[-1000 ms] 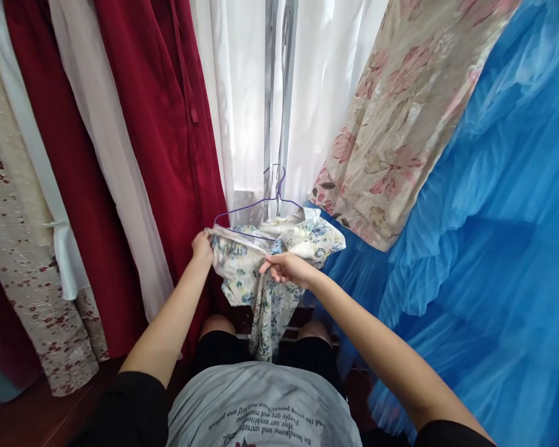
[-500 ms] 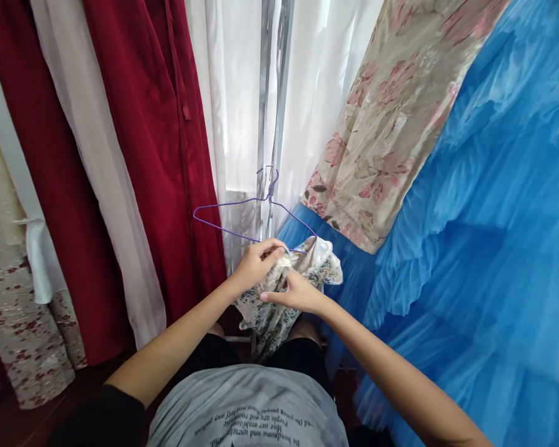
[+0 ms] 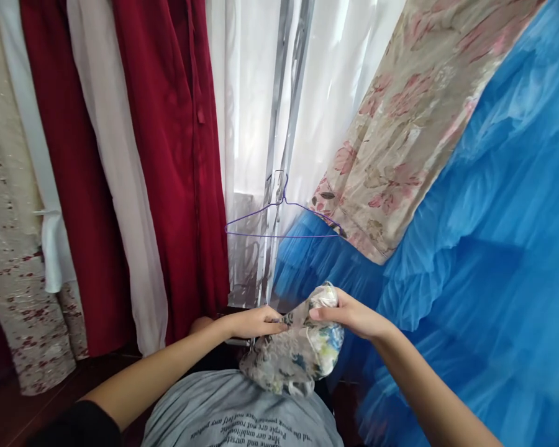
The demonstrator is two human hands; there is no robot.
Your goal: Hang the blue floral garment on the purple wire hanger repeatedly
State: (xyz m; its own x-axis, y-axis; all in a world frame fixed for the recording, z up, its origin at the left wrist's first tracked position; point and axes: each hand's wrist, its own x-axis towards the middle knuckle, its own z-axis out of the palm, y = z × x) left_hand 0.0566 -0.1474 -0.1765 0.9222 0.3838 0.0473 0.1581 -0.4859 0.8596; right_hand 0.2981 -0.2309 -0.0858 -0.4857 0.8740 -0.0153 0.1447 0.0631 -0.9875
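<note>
A bunched floral garment (image 3: 298, 347), pale with blue, green and yellow print, is held between both hands in front of my shirt. My left hand (image 3: 256, 323) pinches its left side, fingers closed on the fabric. On the other side my right hand (image 3: 342, 312) grips the upper right edge, the thumb lying over the cloth. What kind of garment it is cannot be made out. Beyond the hands a purple wire hanger (image 3: 283, 236) hangs bare from a metal stand (image 3: 284, 112), apart from the garment.
Dark red dresses (image 3: 168, 155), a pale pink one and a beige floral one hang at left. White curtains (image 3: 251, 124) hang behind the stand. At right are a beige dress with pink flowers (image 3: 395, 143) and a large blue tulle gown (image 3: 494, 248).
The floral garment has come off the hanger and moved down toward my body, with both hands on it. The hanger now hangs level, and the view has shifted slightly.
</note>
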